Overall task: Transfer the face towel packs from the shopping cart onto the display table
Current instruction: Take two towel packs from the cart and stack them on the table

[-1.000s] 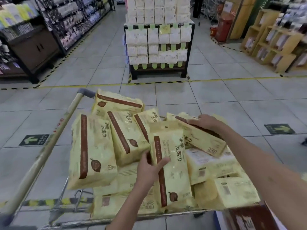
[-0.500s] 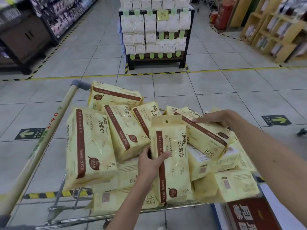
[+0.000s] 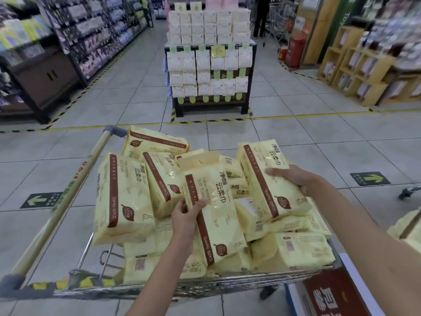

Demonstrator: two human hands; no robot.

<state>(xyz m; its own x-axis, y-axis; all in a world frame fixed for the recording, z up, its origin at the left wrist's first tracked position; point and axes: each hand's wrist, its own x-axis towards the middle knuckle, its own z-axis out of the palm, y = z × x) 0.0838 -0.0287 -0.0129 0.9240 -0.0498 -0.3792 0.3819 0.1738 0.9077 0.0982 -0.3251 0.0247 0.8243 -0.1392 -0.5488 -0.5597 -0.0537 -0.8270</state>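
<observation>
Several yellow face towel packs with brown stripes fill the shopping cart [image 3: 68, 192] in front of me. My left hand [image 3: 185, 216] grips the left edge of an upright pack [image 3: 214, 208] in the middle of the pile. My right hand [image 3: 293, 179] holds another pack [image 3: 266, 179] by its right side, lifted and tilted above the packs at the right. A further pack [image 3: 123, 197] stands at the cart's left side. The display table's red and white edge [image 3: 330, 293] shows at the bottom right.
A stand of white packs [image 3: 209, 71] rises straight ahead across the tiled floor. Shelving lines the left aisle [image 3: 75, 37], and wooden racks [image 3: 360, 71] stand at the right. A person [image 3: 262, 17] stands far back. Another yellow pack [image 3: 410, 226] shows at the right edge.
My right hand has taken hold of its pack and raised it upright off the pile. My left hand keeps its grip on the middle pack, now lifted slightly. The view has tilted upward.
</observation>
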